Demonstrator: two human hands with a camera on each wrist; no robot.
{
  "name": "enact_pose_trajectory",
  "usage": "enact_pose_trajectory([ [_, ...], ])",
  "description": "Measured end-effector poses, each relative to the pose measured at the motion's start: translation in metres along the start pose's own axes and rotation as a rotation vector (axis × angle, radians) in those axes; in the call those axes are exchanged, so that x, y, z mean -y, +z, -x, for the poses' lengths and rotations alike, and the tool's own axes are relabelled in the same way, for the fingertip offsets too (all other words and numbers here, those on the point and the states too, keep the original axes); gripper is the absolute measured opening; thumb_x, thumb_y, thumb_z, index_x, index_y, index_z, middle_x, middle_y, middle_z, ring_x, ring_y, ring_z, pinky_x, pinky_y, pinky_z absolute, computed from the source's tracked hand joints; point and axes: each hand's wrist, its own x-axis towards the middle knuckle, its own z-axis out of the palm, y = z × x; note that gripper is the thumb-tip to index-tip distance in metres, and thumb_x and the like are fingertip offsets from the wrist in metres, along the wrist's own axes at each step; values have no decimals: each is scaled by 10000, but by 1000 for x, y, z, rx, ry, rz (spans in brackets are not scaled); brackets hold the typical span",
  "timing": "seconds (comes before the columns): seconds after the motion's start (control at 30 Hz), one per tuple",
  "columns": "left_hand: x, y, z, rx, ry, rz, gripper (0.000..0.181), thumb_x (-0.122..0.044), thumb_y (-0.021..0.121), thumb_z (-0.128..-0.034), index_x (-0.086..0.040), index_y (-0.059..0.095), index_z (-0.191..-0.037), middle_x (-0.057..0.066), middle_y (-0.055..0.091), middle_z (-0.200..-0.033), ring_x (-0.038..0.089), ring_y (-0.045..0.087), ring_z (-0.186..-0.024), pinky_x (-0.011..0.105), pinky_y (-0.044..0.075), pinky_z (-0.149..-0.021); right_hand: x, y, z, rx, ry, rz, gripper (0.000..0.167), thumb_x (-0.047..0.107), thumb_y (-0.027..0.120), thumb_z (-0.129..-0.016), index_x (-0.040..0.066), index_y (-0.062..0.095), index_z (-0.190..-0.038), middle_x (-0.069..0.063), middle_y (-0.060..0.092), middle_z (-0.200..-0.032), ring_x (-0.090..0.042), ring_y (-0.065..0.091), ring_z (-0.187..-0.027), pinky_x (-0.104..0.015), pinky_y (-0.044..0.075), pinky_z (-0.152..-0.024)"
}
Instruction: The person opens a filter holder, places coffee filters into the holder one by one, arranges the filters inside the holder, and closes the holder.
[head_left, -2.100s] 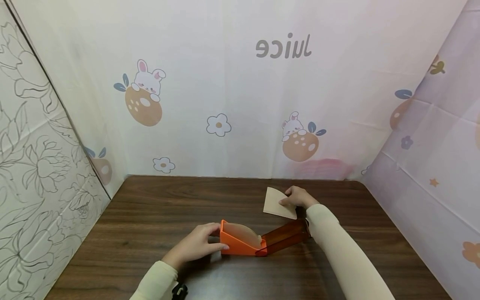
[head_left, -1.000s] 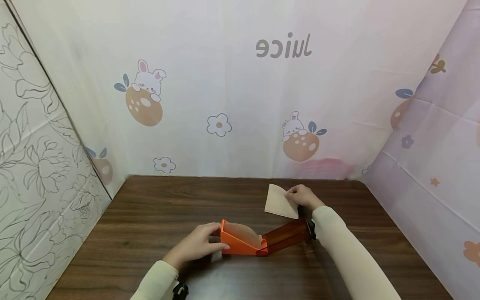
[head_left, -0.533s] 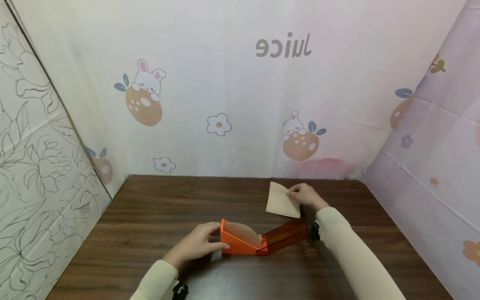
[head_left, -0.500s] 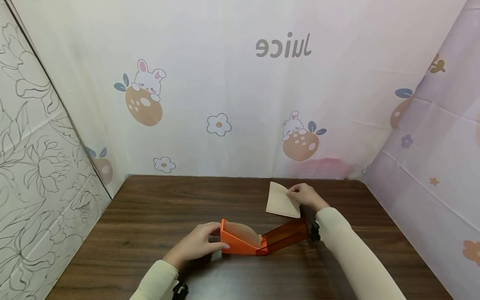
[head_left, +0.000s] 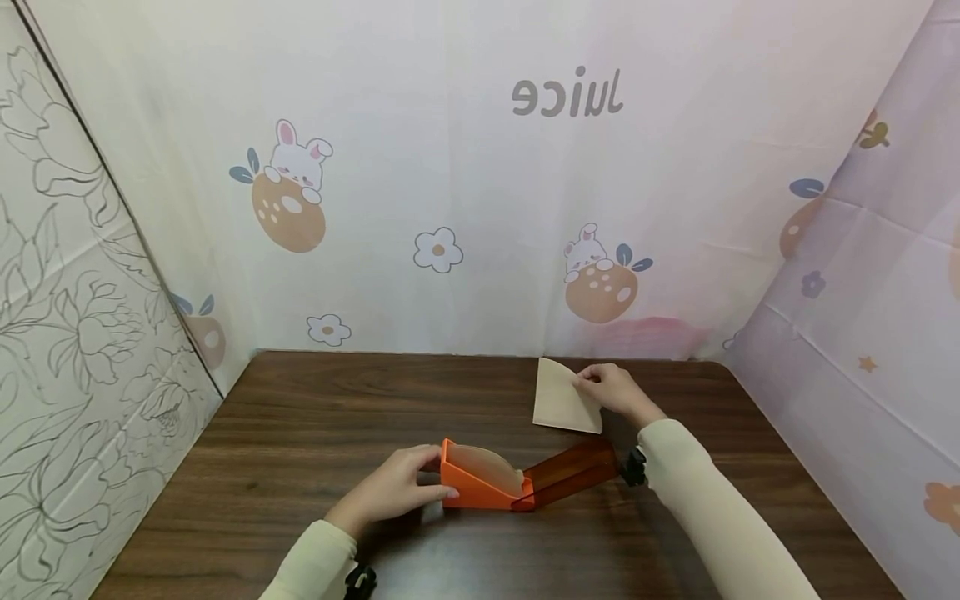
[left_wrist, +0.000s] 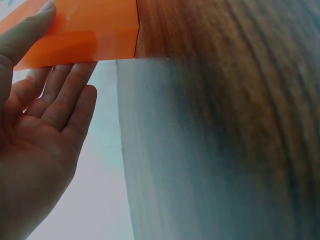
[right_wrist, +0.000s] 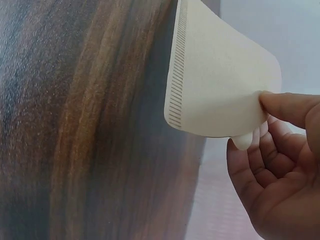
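Near the front middle of the table stands an orange coffee filter holder (head_left: 483, 483), its hinged see-through brown lid (head_left: 573, 471) swung out to the right. Tan filter papers (head_left: 483, 463) stand inside it. My left hand (head_left: 397, 487) holds the left end of the holder, thumb on the near side and fingers behind; in the left wrist view the fingertips are hidden behind the orange wall (left_wrist: 95, 30). My right hand (head_left: 615, 390) pinches a coffee filter paper (head_left: 562, 400) by its curved edge, beyond the lid. A crimped seam and small tab show on that paper (right_wrist: 225, 75) in the right wrist view.
The dark wood table (head_left: 322, 408) reaches back to a printed curtain (head_left: 450, 167). More curtain hangs along both sides. A black wrist strap (head_left: 633, 467) sits close to the tip of the brown lid.
My right hand has moved slightly away and to the right, carrying the coffee filter paper with it. My left hand and the coffee filter holder have stayed where they were.
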Motion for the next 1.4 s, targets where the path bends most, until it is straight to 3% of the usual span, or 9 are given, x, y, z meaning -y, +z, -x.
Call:
enact_pose_trajectory([
  [0.2, 0, 0, 0, -4, 1, 7, 311, -375, 750, -913, -251, 641, -1176, -122, 658, -1137, 134, 617, -1101, 378, 526, -949, 4, -3, 2, -26, -11, 18, 304, 294, 609, -1022, 28, 708, -1131, -134, 676, -1087, -236, 618, -892, -404, 524, -754],
  [0.53, 1, 0, 0, -3, 9, -22, 324, -392, 740, -919, -245, 640, -1189, -121, 657, -1148, 120, 617, -1099, 373, 521, -956, 11, -5, 8, -52, -52, 25, 293, 300, 610, -1023, 37, 705, -1111, -102, 674, -983, -206, 586, -772, -349, 503, -653],
  [0.77, 1, 0, 0, -1, 5, -14, 330, -391, 737, -921, -248, 638, -1201, -120, 656, -1159, 123, 615, -1106, 390, 520, -960, 21, -9, 13, -70, -98, 46, 286, 336, 620, -1015, 79, 716, -1098, -81, 680, -1011, -208, 567, -791, -358, 485, -678],
  [1.4, 1, 1, 0, -5, 8, -8, 323, -379, 742, -919, -247, 641, -1196, -122, 659, -1151, 115, 618, -1102, 364, 522, -954, 49, -16, 30, -102, -206, -1, 205, 301, 653, -998, 119, 742, -1033, -24, 673, -917, -206, 532, -759, -335, 453, -637],
])
